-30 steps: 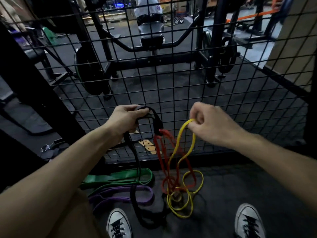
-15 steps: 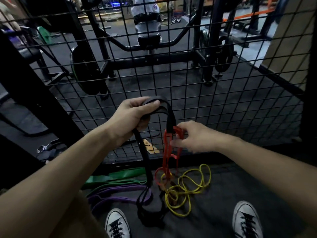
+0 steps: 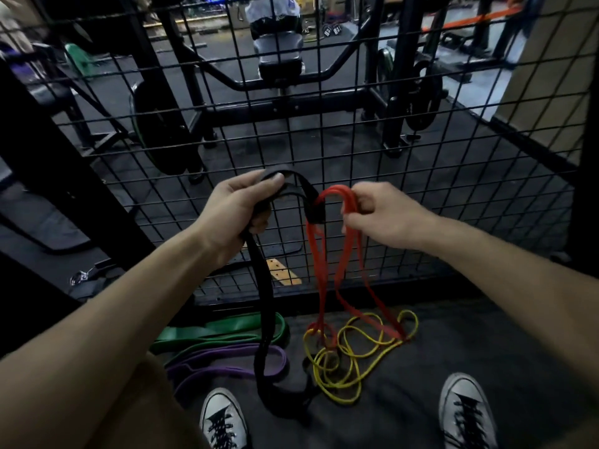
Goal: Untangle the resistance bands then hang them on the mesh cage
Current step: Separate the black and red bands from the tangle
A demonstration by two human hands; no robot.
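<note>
Gripping black band (image 3: 264, 303), left hand (image 3: 233, 209); right hand (image 3: 382, 215) pinching red band (image 3: 334, 192).
Both raised just before mesh cage (image 3: 421, 163); yellow band (image 3: 350, 358) on floor.

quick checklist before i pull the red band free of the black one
1. Left hand grips the black band: ok.
2. Right hand pinches the top of the red band: ok.
3. Red clear of black: not ok, red passes through the black loop beside the hands.
4. Red clear of the yellow band: not ok, its lower ends run into the yellow coils on the floor.
5. Green band and purple band out of the way: cannot tell, black hangs across both.
6. Any band hung on the mesh: not ok, none yet.
</note>
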